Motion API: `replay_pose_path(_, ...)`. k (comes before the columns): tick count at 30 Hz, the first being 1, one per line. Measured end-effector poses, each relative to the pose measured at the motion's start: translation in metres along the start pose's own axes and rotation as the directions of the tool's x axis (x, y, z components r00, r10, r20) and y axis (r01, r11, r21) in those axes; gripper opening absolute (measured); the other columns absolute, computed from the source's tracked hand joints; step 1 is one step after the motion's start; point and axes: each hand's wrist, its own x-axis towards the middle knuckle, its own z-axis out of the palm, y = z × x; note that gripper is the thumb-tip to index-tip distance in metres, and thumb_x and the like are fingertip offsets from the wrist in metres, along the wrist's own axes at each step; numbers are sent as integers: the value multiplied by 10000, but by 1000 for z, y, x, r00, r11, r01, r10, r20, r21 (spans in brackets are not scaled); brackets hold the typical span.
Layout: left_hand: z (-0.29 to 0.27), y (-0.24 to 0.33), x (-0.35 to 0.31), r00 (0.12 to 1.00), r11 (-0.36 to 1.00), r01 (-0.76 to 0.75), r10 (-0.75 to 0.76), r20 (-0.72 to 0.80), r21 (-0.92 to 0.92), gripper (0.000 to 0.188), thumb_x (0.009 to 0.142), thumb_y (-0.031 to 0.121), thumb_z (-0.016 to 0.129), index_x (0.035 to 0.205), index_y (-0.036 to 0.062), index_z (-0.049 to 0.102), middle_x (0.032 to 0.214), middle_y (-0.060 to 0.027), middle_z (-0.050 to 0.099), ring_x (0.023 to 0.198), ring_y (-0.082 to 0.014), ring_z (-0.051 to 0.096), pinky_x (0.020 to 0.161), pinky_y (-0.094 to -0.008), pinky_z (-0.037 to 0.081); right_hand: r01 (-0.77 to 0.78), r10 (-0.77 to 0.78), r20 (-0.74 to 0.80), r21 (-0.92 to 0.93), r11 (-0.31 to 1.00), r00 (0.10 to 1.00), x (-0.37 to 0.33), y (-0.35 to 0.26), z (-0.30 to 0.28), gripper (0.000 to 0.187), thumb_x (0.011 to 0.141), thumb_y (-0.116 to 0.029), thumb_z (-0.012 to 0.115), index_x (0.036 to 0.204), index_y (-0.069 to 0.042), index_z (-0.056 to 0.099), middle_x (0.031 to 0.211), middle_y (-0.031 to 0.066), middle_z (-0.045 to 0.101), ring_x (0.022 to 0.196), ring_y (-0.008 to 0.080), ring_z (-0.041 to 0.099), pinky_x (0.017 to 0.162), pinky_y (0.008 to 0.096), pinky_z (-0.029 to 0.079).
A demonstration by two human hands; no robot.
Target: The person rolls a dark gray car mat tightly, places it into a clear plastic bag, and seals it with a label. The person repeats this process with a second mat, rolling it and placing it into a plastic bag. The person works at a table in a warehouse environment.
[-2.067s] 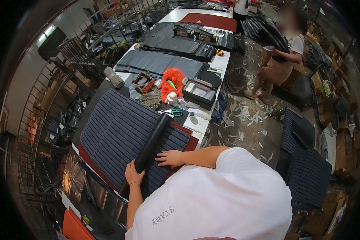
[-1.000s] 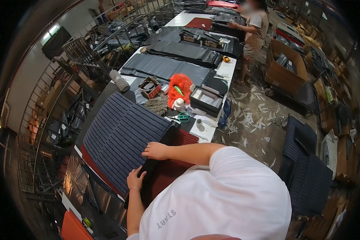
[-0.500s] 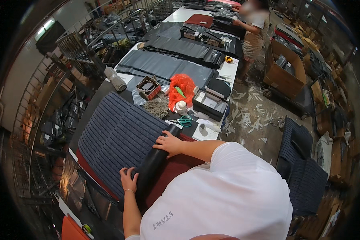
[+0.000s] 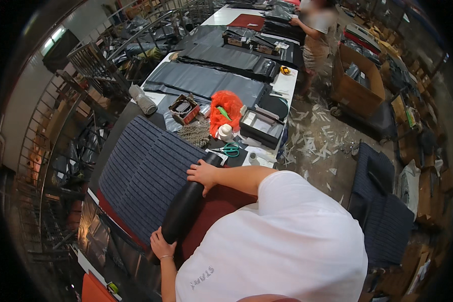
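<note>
A blue-grey ribbed mat [image 4: 143, 163] lies on the table, its near right side wound into a thick roll [image 4: 183, 209] with the black backing outward. My right hand [image 4: 203, 175] curls over the far part of this roll, fingers pointing left onto it. At the roll's near end, my left hand [image 4: 162, 244] grips round it, the thumb on the black side. Beneath the mat is dark red sheet material [image 4: 229, 201], showing between the roll and my body.
Beyond the mat lie green-handled scissors [image 4: 230, 149], a white bottle [image 4: 225, 132], an orange net bag [image 4: 225, 110], a small open box [image 4: 184, 109] and a black tray [image 4: 261, 127]. Grey plastic-wrapped stacks [image 4: 206, 83] cover the far table. Another person [image 4: 314, 38] stands at its far right.
The roll has shifted left over the ribbed mat and shows more black backing. My right hand has gone left with it; my left hand has slid nearer, to the roll's end.
</note>
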Motion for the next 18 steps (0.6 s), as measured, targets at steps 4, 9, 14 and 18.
replay_pose_path(4, -16, -6, 22, 987, 1000, 19, -20, 161, 9, 769, 557, 314, 944, 1228, 163, 598, 1167, -76, 593, 1096, -334, 608, 888, -482, 546, 29, -28, 53, -20, 999, 998, 29, 3, 0, 910, 509, -647, 905, 1235, -151, 673, 1271, 34, 613, 1246, 271, 543, 946, 518, 434)
replay_pose_path(9, -10, -23, 11, 951, 996, -63, 78, 299, -58, 693, 580, 342, 916, 1175, 125, 634, 1145, -103, 619, 1086, -359, 614, 880, -476, 533, -7, 6, 38, 28, 1000, 999, -9, -18, 19, 873, 532, -685, 874, 1181, -134, 680, 1211, 71, 671, 1204, 298, 601, 942, 504, 473)
replay_pose_path(14, 55, -71, -72, 858, 950, 194, -44, 511, -244, 714, 613, 403, 928, 1197, 112, 640, 1140, -130, 671, 1088, -326, 652, 898, -435, 524, 0, -32, 208, 151, 988, 978, -83, -76, 21, 937, 596, -773, 788, 1256, -122, 652, 1026, 146, 747, 992, 365, 706, 848, 481, 532)
replay_pose_path(18, 50, -31, -74, 824, 915, 247, -26, 565, -318, 743, 622, 425, 925, 1224, 112, 621, 1167, -135, 671, 1097, -315, 654, 917, -423, 521, -48, -23, 354, 190, 981, 935, -104, -79, 29, 1028, 645, -823, 722, 1411, -146, 613, 1182, 157, 726, 1097, 360, 680, 914, 464, 530)
